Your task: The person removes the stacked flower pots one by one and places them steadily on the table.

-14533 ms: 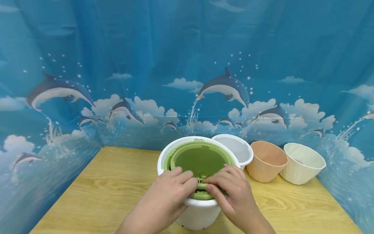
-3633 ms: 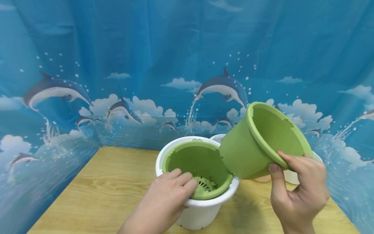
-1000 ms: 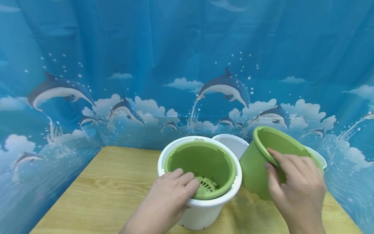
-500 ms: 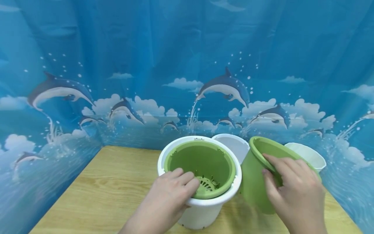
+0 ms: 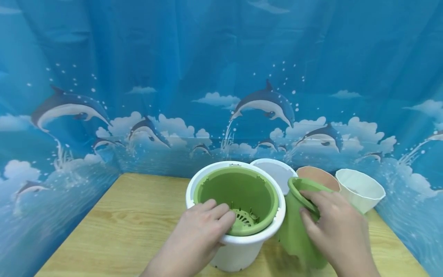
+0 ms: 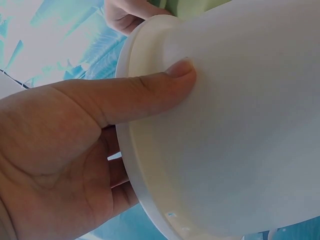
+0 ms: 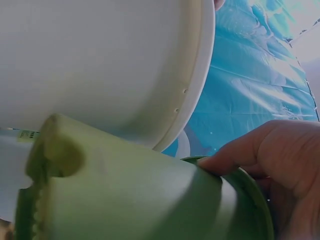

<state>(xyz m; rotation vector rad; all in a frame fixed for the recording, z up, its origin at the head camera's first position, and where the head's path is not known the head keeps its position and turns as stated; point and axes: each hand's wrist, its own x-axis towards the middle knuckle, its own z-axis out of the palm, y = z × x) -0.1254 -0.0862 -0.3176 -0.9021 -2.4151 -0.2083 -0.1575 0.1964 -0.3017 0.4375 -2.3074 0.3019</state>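
A large white flowerpot [image 5: 237,254] stands on the table, with a green flowerpot [image 5: 235,188] nested inside it; slots show in the green one's floor. My left hand [image 5: 202,231] grips the near-left rim, its thumb pressed to the white outer wall in the left wrist view. Right of that stack, my right hand [image 5: 340,227] pinches the rim of a loose green flowerpot [image 5: 297,231], thumb outside and fingers within. This pot is tilted, and a notch shows at its base in the right wrist view. Whether its base touches the table, I cannot tell.
Behind the stack is another white pot [image 5: 275,173]. A ribbed peach pot [image 5: 320,177] and a ribbed cream pot [image 5: 361,188] stand at the back right, the peach one partly hidden. Bare wooden table [image 5: 138,215] lies to the left. A dolphin-print curtain [image 5: 173,77] hangs behind.
Earlier the loose green pot sat in the stack; my right hand lifted it out to the right. Over the last second it has come down, nearer and slightly left. My left hand stays put.
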